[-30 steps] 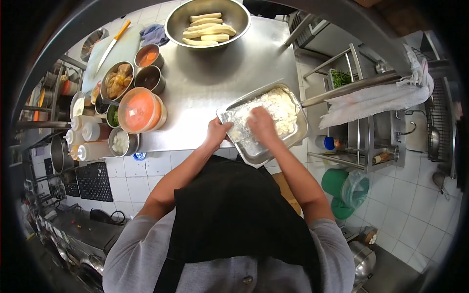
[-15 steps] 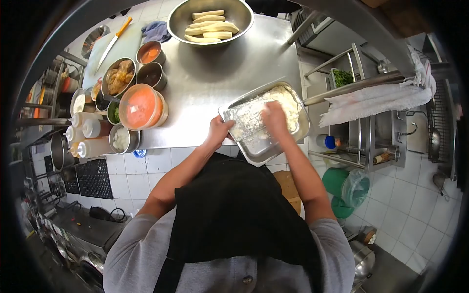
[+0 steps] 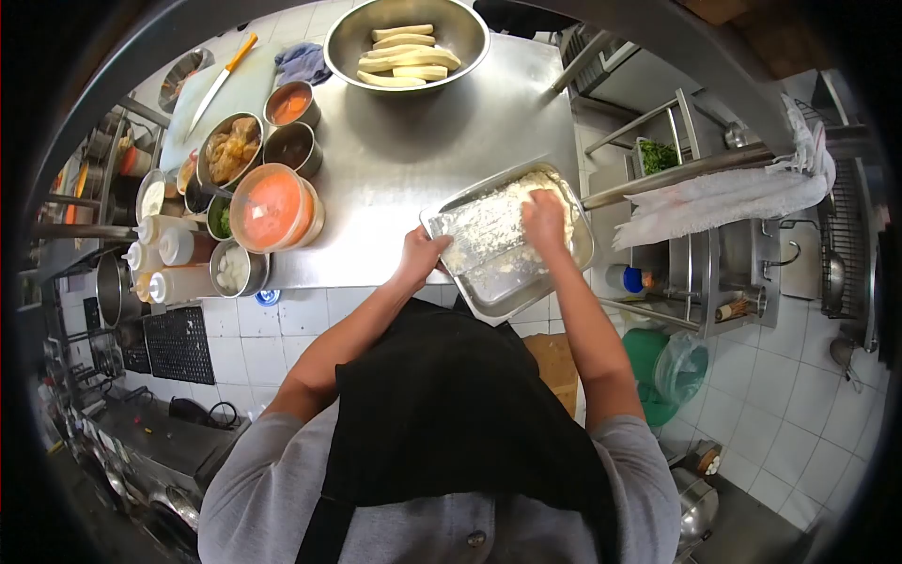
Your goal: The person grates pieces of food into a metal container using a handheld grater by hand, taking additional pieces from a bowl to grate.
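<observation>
right hand (image 3: 544, 226) shifted toward right edge of tray (image 3: 498, 288), grip unclear; left hand (image 3: 421, 256) clamps left edge.

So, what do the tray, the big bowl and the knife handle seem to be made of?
Tray: shiny metal, perhaps steel or aluminium; silvery glints on its walls.
Big bowl: probably stainless steel, satin; soft reflections inside.
Knife handle: likely plastic; smooth, even orange.

Tray (image 3: 503, 297) is parked over the table (image 3: 376, 155) corner, front right; bowl (image 3: 467, 47) set farther back, tubs (image 3: 316, 226) crammed left, knife (image 3: 222, 81) laid on board (image 3: 246, 83).
</observation>
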The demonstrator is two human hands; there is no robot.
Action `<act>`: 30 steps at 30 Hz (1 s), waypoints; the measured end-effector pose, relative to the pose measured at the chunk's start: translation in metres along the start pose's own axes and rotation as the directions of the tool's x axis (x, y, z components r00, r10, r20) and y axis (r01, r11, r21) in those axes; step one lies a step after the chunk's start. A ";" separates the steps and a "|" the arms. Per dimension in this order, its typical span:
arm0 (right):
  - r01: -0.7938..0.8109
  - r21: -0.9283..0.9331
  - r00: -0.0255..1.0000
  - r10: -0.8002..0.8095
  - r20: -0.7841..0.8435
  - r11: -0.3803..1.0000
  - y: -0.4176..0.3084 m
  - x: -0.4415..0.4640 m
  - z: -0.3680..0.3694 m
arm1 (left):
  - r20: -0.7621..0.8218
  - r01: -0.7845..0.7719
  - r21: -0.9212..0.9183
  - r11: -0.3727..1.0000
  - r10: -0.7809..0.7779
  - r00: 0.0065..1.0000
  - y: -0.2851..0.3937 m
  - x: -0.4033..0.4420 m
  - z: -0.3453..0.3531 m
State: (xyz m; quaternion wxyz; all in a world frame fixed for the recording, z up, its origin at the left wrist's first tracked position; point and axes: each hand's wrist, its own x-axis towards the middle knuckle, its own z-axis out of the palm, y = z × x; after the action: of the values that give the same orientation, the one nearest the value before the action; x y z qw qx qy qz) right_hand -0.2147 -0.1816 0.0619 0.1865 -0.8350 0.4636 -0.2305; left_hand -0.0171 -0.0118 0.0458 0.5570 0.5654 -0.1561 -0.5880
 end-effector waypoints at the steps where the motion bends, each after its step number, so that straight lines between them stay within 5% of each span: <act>1: 0.022 0.045 1.000 -0.022 0.011 0.999 -0.006 -0.008 0.014 | -0.005 -0.004 -0.005 1.000 0.004 1.000 0.001 -0.001 0.001; 5: 0.253 0.176 0.950 -0.279 0.142 0.951 -0.077 -0.030 0.011 | -0.003 0.003 -0.023 1.000 -0.003 1.000 -0.005 0.000 -0.001; 7: 0.203 0.046 0.977 -0.205 0.056 0.978 -0.023 -0.018 0.025 | 0.000 0.007 -0.015 1.000 -0.007 1.000 -0.008 0.003 -0.002; 8: 0.053 0.051 0.998 -0.052 -0.022 0.997 -0.016 -0.008 0.011 | 0.002 0.014 -0.005 1.000 -0.014 1.000 -0.009 0.003 -0.003; 9: -0.010 -0.053 0.999 0.012 0.037 0.999 -0.009 0.002 -0.004 | 0.000 0.012 -0.006 1.000 -0.012 1.000 -0.008 0.000 -0.003; 11: 0.055 -0.100 0.998 -0.052 0.033 0.993 -0.006 0.003 0.006 | -0.017 0.015 0.020 1.000 -0.015 1.000 -0.004 0.001 -0.001; 14: 0.251 0.158 0.960 -0.266 0.088 0.955 -0.069 -0.020 0.012 | -0.037 -0.035 -0.031 0.999 0.034 0.999 -0.004 0.000 0.002; 17: 0.284 0.020 0.956 -0.285 0.075 0.959 -0.060 -0.015 0.006 | -0.017 -0.036 -0.044 0.998 0.035 0.999 -0.003 -0.001 0.001; 18: 0.191 0.104 0.982 -0.190 -0.020 0.976 -0.022 -0.011 0.020 | -0.022 -0.042 -0.048 0.998 0.041 0.999 -0.003 0.000 0.000; 19: 0.031 -0.005 0.999 -0.031 -0.016 1.000 -0.014 -0.001 0.007 | -0.022 -0.040 -0.041 0.998 0.039 0.999 -0.005 -0.001 -0.001; 21: 0.042 -0.046 0.999 -0.042 0.009 0.998 0.000 0.012 -0.001 | -0.015 -0.049 -0.034 0.998 0.048 0.999 -0.003 0.001 0.001; 23: 0.120 -0.019 0.991 -0.118 0.062 0.993 -0.014 0.003 0.015 | -0.047 -0.035 -0.020 0.999 0.034 0.998 -0.004 0.000 0.002; 24: -0.046 0.232 0.994 0.022 0.105 0.971 -0.048 -0.011 0.016 | -0.045 -0.032 -0.020 0.999 0.031 0.999 -0.005 0.001 0.002; 25: 0.180 0.120 0.963 -0.200 0.181 0.976 -0.069 -0.019 0.014 | -0.015 -0.028 -0.030 0.999 0.027 1.000 -0.006 0.003 0.000; 27: 0.186 0.133 0.958 -0.210 0.197 0.974 -0.078 -0.024 0.010 | 0.014 -0.016 -0.035 0.999 0.017 1.000 -0.008 0.001 -0.002; 29: 0.155 0.110 0.986 -0.160 0.042 0.982 -0.028 -0.015 0.023 | -0.028 0.002 -0.004 1.000 -0.002 1.000 -0.007 0.001 0.000; 30: 0.209 -0.058 0.975 -0.213 -0.070 0.976 -0.008 -0.003 0.019 | -0.032 0.004 -0.006 1.000 -0.004 0.999 -0.008 -0.001 -0.001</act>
State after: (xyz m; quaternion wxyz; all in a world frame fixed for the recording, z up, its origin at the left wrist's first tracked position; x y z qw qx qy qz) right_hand -0.2003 -0.1728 0.0499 0.1220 -0.8745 0.3848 -0.2687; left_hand -0.0204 -0.0073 0.0393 0.5598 0.5735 -0.1442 -0.5805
